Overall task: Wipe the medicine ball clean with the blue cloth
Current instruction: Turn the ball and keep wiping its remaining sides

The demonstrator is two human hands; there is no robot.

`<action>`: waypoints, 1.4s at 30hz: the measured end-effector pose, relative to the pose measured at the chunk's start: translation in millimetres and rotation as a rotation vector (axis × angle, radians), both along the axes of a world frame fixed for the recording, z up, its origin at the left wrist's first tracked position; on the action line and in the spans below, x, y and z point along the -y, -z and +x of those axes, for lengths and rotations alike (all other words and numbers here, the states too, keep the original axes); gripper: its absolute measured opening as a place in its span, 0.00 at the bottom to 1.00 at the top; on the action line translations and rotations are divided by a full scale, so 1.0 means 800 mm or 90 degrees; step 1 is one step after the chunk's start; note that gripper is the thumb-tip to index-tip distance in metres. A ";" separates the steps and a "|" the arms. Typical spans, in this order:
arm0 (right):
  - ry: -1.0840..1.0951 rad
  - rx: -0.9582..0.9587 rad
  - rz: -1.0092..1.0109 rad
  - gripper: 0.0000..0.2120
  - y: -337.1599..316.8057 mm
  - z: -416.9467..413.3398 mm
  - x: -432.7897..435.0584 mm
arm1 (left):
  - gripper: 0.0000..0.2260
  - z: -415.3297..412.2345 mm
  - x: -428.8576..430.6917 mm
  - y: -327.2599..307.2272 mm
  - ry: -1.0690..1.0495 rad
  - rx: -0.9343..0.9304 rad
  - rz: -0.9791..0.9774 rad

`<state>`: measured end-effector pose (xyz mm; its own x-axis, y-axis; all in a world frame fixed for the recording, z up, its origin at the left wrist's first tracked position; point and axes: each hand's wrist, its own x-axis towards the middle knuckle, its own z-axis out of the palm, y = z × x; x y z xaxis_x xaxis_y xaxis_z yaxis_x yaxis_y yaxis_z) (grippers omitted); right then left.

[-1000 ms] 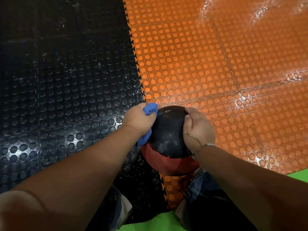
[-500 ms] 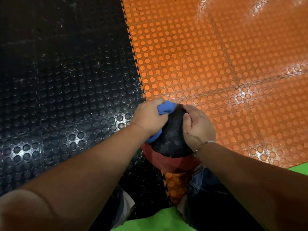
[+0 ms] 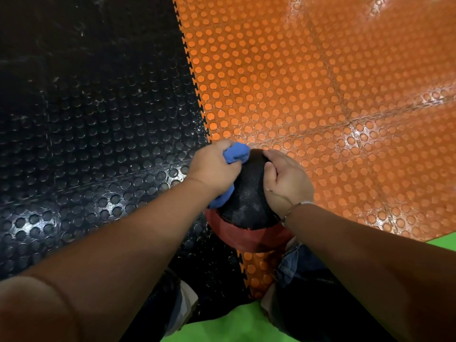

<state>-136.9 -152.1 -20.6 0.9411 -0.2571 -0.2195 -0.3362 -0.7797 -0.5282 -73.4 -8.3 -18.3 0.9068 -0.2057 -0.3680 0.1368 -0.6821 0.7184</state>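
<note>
A black medicine ball (image 3: 249, 201) with a red band across its near side stands on the floor between my knees. My left hand (image 3: 213, 167) is closed on the bunched blue cloth (image 3: 235, 153) and presses it against the ball's upper left side; a fold of the cloth hangs below my palm. My right hand (image 3: 287, 180) clasps the ball's upper right side, fingers curled over the top. A thin bracelet circles that wrist. The ball's far side is hidden by both hands.
The floor is studded rubber tiling: black tiles (image 3: 93, 134) on the left, orange tiles (image 3: 320, 95) on the right, joined by a toothed seam that runs under the ball. A green mat (image 3: 232, 327) lies under my knees in jeans.
My left hand has slid the cloth from the ball's left side up and over toward its top. The right hand has kept its hold on the right side.
</note>
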 end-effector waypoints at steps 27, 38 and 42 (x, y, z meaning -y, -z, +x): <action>0.062 -0.092 0.054 0.18 -0.013 0.026 0.008 | 0.06 0.010 -0.016 0.012 -0.043 0.071 0.121; 0.166 -0.133 0.142 0.19 -0.009 0.045 0.020 | 0.04 -0.027 -0.022 0.025 -0.214 0.067 0.172; 0.205 -0.150 0.149 0.19 -0.005 0.056 0.031 | 0.05 -0.059 0.018 -0.004 -0.170 0.168 0.021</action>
<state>-92.2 -176.6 -16.4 0.7390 -0.4455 -0.5053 -0.6737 -0.4848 -0.5579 -120.4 -22.6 -15.0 0.9913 0.0593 -0.1172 0.1266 -0.6705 0.7311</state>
